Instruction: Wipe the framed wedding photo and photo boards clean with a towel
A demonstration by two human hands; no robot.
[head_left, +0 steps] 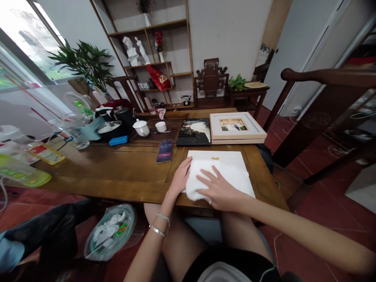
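Pressing with the right hand, spread wide, on a white cloth over a white board on the table. Touching the board's left edge with the left hand; hard to say whether gripping it. Working near a phone, farther left.

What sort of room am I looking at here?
Probably a sitting or dining room in someone's home. A display shelf with white statuettes stands at the wall, a carved wooden chair sits beyond the table, and a framed photograph lies on it.
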